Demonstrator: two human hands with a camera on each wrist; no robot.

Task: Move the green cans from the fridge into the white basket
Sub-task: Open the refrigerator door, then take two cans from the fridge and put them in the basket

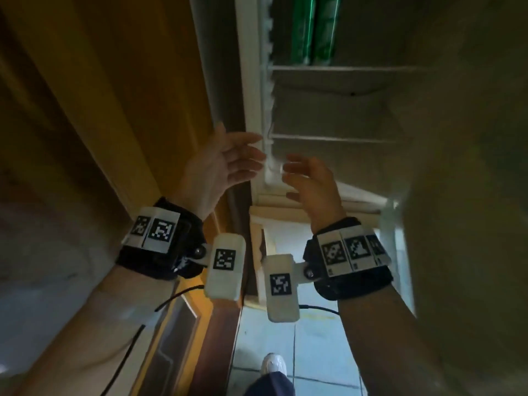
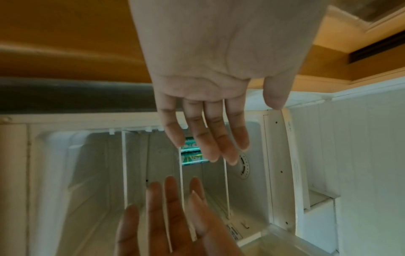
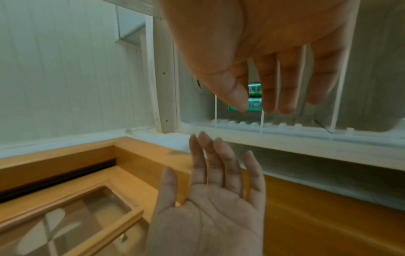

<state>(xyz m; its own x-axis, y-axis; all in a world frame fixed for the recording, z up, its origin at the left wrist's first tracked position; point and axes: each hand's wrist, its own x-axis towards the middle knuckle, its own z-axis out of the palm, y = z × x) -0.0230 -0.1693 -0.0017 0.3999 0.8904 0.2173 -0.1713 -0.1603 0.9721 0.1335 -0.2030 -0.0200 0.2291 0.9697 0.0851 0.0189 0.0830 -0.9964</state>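
Note:
Two green cans stand side by side on the upper wire shelf of the open white fridge. My left hand and right hand hover in front of the fridge's lower left edge, palms facing each other, fingers straight, holding nothing. Both hands are well below the cans. In the left wrist view the cans show deep inside, beyond my left hand. In the right wrist view the cans peek between the thumb and fingers of my right hand. No white basket is in view.
A wooden cabinet stands left of the fridge, with a glass-panelled door on it. The open fridge door fills the right side. Bare wire shelves sit below the cans. Below are the tiled floor and my white shoe.

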